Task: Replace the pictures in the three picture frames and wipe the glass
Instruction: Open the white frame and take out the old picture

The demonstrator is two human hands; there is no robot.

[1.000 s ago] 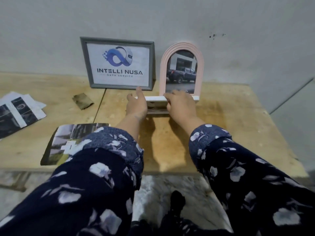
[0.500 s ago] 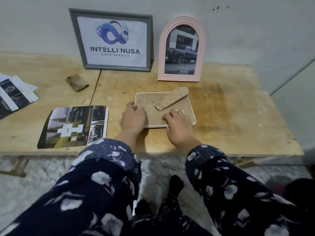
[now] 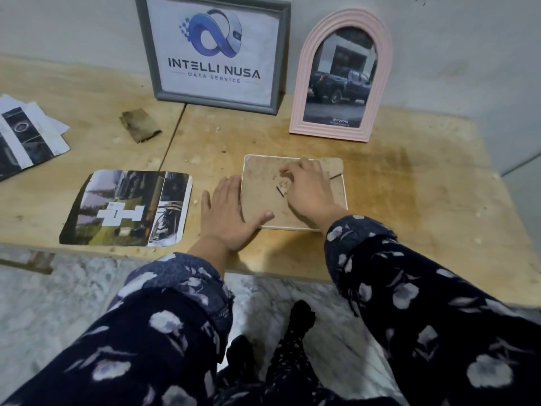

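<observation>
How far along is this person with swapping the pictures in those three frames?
Two look done: the grey frame and the pink arched frame stand against the wall with pictures in. The third, white frame lies face down; the left hand steadies it while the right hand works at its backing. A loose print waits beside it. Whether any glass was wiped, I can't tell.

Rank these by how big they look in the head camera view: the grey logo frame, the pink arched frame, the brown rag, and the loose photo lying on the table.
1. Grey logo frame, though cut off at the top.
2. Pink arched frame and loose photo: too alike to rank, and the photo lies nearer the camera.
3. Brown rag, clearly smallest.
</observation>
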